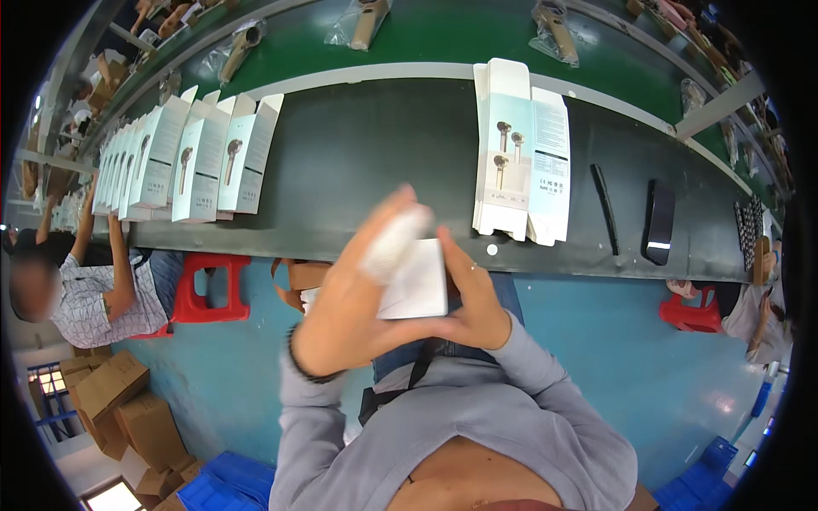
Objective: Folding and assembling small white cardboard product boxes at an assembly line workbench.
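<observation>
Between my two hands, in front of my body and just off the table's near edge, is a white box [419, 288], seen mostly from one end. My left hand [345, 302] presses it from the left; the fingers are blurred, and a white wrapping [398, 245] covers part of them. On the other side my right hand [479, 302] grips the box, its thumb along the near side. Flat printed cartons [504, 162] lie stacked on the table beyond my right hand. Several standing printed boxes [243, 162], their top flaps up, form a row at the far left.
A black pen [605, 209] and a dark phone [659, 221] lie on the dark table [375, 153] at right. Bagged handheld devices [369, 24] sit on the green belt [443, 34] behind. A co-worker [106, 289] works at left, near a red stool [213, 289]. Brown cartons [149, 426] are piled at lower left.
</observation>
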The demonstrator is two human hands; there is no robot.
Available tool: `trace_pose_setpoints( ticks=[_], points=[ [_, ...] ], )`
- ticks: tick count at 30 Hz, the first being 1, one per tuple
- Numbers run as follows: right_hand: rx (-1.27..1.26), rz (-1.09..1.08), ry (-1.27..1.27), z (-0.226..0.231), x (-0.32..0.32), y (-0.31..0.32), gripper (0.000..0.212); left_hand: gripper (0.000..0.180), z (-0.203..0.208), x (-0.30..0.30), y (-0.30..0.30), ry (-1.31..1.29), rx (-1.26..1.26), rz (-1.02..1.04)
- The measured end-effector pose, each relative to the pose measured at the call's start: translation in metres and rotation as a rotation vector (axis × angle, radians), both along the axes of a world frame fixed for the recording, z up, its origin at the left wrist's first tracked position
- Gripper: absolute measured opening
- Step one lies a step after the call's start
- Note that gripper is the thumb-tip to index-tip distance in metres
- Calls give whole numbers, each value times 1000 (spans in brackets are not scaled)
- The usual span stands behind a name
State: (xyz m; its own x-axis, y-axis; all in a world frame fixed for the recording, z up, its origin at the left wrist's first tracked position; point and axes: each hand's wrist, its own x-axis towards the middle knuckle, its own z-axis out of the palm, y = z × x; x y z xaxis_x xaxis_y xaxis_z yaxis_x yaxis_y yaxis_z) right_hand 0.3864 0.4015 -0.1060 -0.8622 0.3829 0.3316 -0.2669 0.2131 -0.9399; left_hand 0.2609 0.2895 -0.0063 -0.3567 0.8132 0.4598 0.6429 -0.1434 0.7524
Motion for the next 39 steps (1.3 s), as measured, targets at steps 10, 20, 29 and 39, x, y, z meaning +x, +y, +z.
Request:
trace_pose_setpoints(
  ticks=[10,20,29,39],
  points=[
    [893,-349,-222,30,34,104,61,71,49,-118,33,-135,99,534],
    [931,-252,-193,12,24,103,50,115,-102,-263,232,236,202,785],
    [984,-250,44,4,19,99,29,131,-129,-278,256,-1,-164,729],
    [373,-536,519,62,53,83,9,103,-16,-35,87,793,217,-237]
  ],
)
